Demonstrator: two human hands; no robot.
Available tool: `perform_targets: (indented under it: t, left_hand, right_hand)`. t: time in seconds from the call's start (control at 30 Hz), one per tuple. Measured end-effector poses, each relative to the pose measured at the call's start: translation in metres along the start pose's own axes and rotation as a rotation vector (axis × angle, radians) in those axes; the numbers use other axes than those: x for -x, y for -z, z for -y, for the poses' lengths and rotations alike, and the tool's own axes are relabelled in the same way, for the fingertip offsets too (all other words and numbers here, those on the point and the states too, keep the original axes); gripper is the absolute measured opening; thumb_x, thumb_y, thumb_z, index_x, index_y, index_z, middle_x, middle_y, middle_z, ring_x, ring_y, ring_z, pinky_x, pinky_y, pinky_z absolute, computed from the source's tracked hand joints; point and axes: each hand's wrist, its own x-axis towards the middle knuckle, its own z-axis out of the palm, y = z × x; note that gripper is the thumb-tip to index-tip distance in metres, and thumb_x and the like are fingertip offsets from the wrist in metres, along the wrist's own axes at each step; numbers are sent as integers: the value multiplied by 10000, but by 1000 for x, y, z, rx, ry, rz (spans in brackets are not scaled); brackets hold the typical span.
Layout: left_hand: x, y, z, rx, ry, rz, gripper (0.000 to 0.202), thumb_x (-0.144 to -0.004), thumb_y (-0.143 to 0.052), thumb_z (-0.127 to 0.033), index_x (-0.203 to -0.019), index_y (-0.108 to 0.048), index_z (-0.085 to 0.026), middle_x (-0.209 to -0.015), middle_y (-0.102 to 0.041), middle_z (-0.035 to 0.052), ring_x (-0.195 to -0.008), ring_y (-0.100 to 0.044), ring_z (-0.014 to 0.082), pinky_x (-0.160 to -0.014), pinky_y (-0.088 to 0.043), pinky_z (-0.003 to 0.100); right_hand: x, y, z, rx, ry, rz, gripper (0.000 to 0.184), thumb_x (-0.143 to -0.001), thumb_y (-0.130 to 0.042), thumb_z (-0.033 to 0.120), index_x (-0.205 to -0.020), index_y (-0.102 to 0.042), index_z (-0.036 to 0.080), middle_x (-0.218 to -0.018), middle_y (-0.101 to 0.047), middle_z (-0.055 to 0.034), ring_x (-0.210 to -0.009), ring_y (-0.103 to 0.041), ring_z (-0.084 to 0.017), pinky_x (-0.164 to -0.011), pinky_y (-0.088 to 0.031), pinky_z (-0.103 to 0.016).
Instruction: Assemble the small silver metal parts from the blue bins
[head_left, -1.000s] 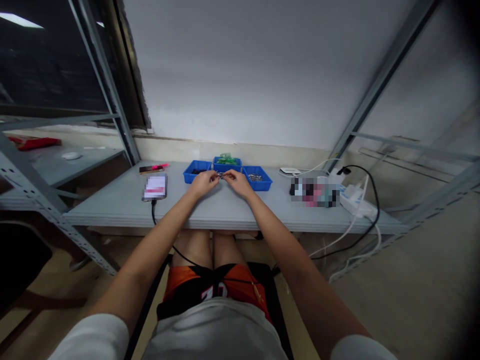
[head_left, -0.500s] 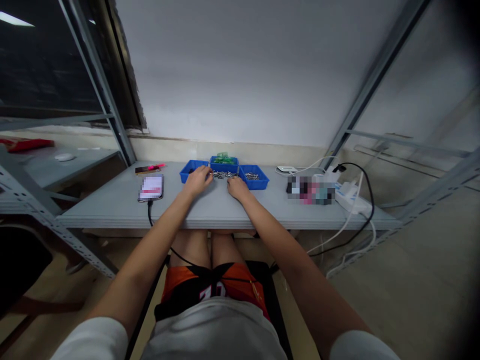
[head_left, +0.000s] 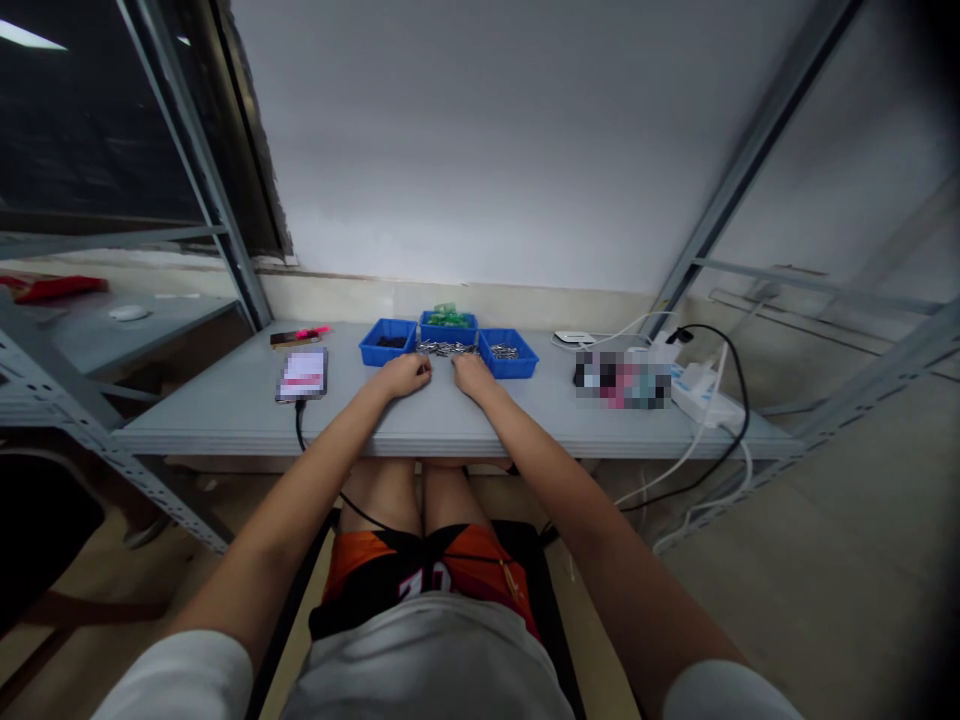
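My left hand rests low over the table, its fingers curled closed; anything inside them is too small to name. Facing it, my right hand is closed too, fingertips by the near edge of a pile of small shiny metal parts. A gap of bare tabletop separates the two hands. Left of the pile stands a blue bin with dark small pieces. Behind it, another blue bin holds green pieces. To the right, a third blue bin contains small metal parts.
A phone with a black cable lies at the left, below a pink pen. On the right are a blurred-out item, a white device, and a power strip with tangled cables. The wall rises behind the table.
My left hand has moved back toward me and right, away from the left bin and the pile, uncovering the dark pieces. Its fingers are more curled. My right hand has barely shifted.
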Motion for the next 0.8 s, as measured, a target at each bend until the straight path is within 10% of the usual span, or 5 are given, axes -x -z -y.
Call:
perform_targets:
  t: [0.43, 0.8]
  left_hand:
    - [2, 7, -8, -27, 41, 77, 254, -809, -502, -263, -954, -692, -175, -967, -714, 86, -897, -645, 222, -777, -480, 280]
    - [0, 1, -4, 25, 16, 51, 281, -816, -499, -311, -959, -696, -170, -946, -717, 89, -855, -645, 216, -773, -479, 288]
  right_hand:
    - [1, 4, -1, -82, -6, -23, 434, -805, -357, -31, -1113, -603, 150, -1166, -569, -141, -1127, -529, -213, -974, -405, -316]
    - [-9, -9, 1, -491, 270, -176, 528, -744, -444, -4, -1245, -496, 152, -1067, -597, -74, -835, -575, -133, -867, -462, -292]
